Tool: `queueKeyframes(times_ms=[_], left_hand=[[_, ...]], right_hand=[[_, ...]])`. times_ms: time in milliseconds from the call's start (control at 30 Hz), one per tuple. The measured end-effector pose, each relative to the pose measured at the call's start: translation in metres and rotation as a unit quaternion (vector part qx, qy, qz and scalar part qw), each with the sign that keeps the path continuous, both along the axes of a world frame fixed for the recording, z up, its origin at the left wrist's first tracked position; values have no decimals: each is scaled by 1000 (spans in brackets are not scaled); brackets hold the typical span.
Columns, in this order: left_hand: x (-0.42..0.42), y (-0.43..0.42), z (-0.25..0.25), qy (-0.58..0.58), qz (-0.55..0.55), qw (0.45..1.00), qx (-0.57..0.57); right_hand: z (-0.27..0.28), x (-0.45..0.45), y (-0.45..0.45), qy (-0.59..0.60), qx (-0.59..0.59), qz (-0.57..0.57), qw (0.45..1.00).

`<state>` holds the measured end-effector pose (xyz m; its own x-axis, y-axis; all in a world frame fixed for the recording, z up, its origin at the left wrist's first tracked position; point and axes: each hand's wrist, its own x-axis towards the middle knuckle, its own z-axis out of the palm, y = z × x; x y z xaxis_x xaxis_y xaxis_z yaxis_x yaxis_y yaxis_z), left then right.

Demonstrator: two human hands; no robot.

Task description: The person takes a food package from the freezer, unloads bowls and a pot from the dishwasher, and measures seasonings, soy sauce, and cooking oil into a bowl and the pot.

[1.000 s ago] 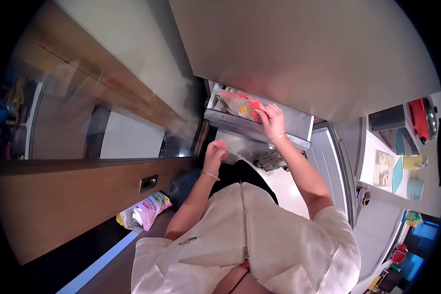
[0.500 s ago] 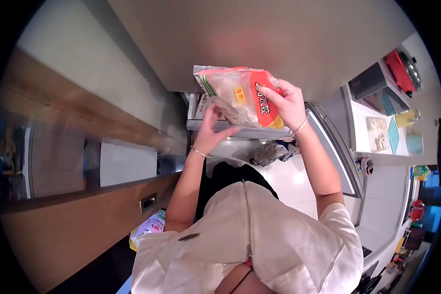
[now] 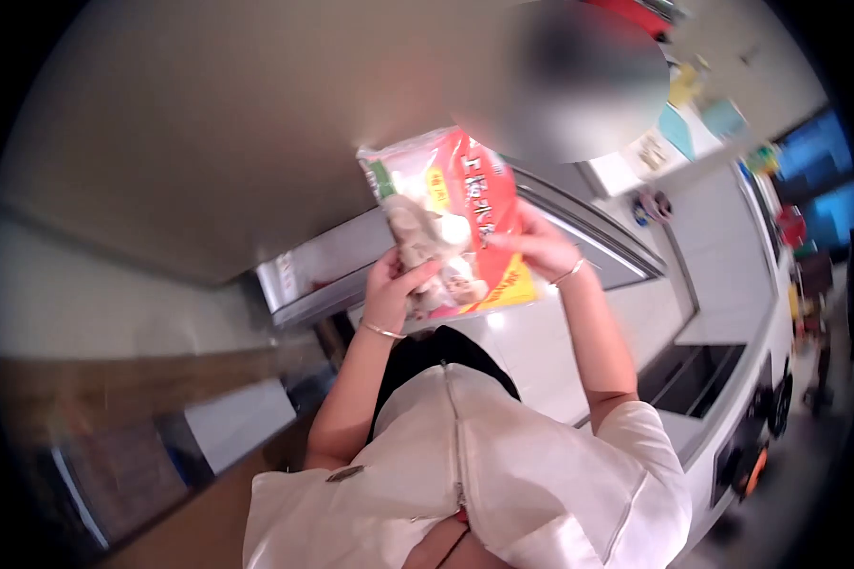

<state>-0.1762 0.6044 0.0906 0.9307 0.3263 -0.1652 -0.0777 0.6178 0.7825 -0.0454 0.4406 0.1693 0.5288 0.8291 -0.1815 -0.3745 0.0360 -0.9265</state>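
The printed bag is held up before the torso, between the left hand and the right hand, and is touched by both, so that neither hand can be called the nearer. Its long axis appears to be directed away from the body, with the lower end slanted slightly towards the right; some foreshortening must be allowed for. From the left hand the bulk of the bag lies forward and to the right; from the right hand it lies to the left. At the lower left edge the fingers of the left hand are closed on the clear film, the thumb being laid over the front, where pale rounded pieces are seen through it. At the right edge the red part is gripped by the right hand, its thumb pressed flat on the face and the other fingers largely hidden behind. Neither hand is spread free. The open drawer is seen beyond the left hand, apart from it; the height of the bag above it cannot be told
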Motion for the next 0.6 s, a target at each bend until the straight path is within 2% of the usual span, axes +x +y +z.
queueKeyframes(times_ms=[67, 133, 167, 200, 267, 300, 400, 467, 533, 600], left_hand=[[15, -13, 5, 54, -40, 998, -7], [31, -28, 9, 63, -63, 996, 19], [39, -36, 8, 47, -64, 995, 67], [40, -35, -1, 41, -80, 994, 60], [52, -41, -9, 49, -138, 985, 90], [57, -37, -12, 53, -176, 978, 101], [74, -54, -5, 29, -130, 983, 126], [75, -49, -8, 44, -118, 982, 142], [67, -37, -13, 68, -112, 980, 148], [52, -22, -32, 100, -102, 977, 157]], right_hand=[[-11, -7, -21, 7, 26, -70, 997], [-23, -8, -41, -25, 9, -149, 988], [-31, -6, -51, -37, 4, -172, 984], [-39, -12, -52, -53, -28, -205, 977], [-47, -10, -67, -70, -27, -285, 956], [-49, -9, -69, -70, -28, -290, 954], [-47, 17, -96, -66, -20, -365, 928], [-49, 47, -117, -53, -25, -474, 879], [-50, 86, -139, 7, 20, -554, 832], [-51, 133, -155, -5, 43, -628, 777]])
